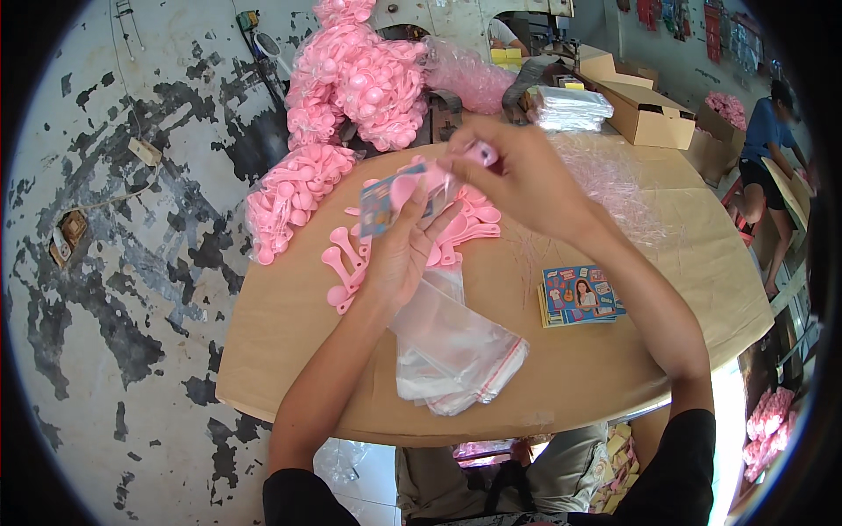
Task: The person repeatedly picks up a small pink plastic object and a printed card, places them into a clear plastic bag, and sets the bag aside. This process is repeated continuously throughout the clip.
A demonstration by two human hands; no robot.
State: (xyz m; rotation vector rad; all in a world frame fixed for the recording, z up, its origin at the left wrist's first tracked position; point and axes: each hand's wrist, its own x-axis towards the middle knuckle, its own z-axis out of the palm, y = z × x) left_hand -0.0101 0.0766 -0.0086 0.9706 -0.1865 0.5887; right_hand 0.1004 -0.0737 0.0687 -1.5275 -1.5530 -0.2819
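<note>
My left hand is raised over the table, its fingers closed on a blue printed card with a pink spoon lying against it. Just to the right, my right hand pinches a pink plastic piece; motion blurs it, and I cannot tell whether it belongs to the same spoon. Beneath both hands spreads a pile of loose pink spoons. Clear plastic bags lie stacked below my left wrist. A stack of blue printed cards sits under my right forearm.
Bulging bags of pink spoons stand at the table's far left. Clear shredded strips cover the right side, behind my forearm. Wrapped clear packs and an open cardboard box are at the back. Another person sits at far right.
</note>
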